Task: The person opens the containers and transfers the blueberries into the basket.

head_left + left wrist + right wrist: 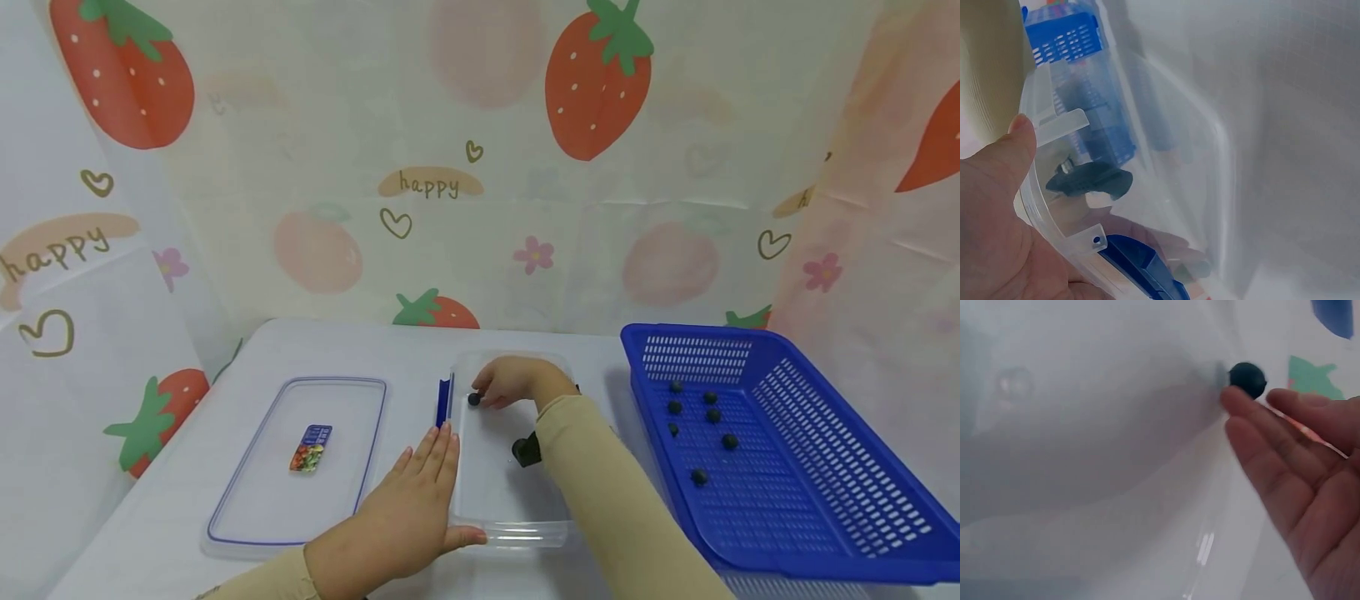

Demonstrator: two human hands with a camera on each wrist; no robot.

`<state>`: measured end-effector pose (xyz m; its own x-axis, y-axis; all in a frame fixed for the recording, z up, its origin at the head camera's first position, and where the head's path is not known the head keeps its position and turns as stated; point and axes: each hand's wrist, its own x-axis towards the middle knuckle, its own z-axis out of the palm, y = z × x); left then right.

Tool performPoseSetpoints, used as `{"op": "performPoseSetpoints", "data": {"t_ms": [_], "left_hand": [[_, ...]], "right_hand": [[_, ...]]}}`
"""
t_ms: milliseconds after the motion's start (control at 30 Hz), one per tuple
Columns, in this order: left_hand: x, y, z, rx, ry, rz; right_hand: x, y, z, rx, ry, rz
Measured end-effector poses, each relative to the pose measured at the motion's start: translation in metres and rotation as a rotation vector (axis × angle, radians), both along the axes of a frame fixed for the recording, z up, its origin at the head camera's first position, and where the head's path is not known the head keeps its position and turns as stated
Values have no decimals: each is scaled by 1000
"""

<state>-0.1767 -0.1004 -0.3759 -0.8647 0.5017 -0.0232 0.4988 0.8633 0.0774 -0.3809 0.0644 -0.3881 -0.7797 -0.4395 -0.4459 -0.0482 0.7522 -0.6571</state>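
In the head view, a clear plastic box (517, 535) stands at the middle of the table. My left hand (416, 492) rests along its left rim with straight fingers, thumb at the near corner; the left wrist view shows that thumb (1013, 150) against the clear wall, near a blue latch (1141, 262). Inside the far left part of the box, my right hand (512, 381) pinches a small dark ball (474, 399) at its fingertips. Close up in the right wrist view, the ball (1247, 380) lies between thumb and fingertips, beside the box wall.
On the right stands a blue mesh basket (795, 492) holding several small dark balls (713, 415). A clear lid with a blue rim (371, 467) lies at the left, bearing a colourful label (311, 448). A black object (527, 451) shows beside the right sleeve.
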Motion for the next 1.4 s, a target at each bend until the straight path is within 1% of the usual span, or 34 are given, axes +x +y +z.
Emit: {"op": "performPoseSetpoints", "data": {"t_ms": [133,233,400,600,767,933,1167,1400], "left_hand": [[0,0,0,6,11,-1],[1,0,0,14,14,0],[0,0,0,7,5,-1],[0,0,-1,8,12,-4],[-1,0,-2,12,8,0],[-1,0,-1,4,3,-2],[-1,1,-2,5,4,-3],[-1,1,-1,-4,22,-3]], "right_hand": [[1,-5,-3,1,27,30],[1,-8,-5,-16,26,31],[1,-11,-4,-83,-11,26],[0,-11,0,-161,-27,4],[0,-11,1,-206,-42,-1],[-1,-10,2,-221,-42,2],[-2,-3,12,-272,-65,11],[-1,3,31,-321,-71,23]]}}
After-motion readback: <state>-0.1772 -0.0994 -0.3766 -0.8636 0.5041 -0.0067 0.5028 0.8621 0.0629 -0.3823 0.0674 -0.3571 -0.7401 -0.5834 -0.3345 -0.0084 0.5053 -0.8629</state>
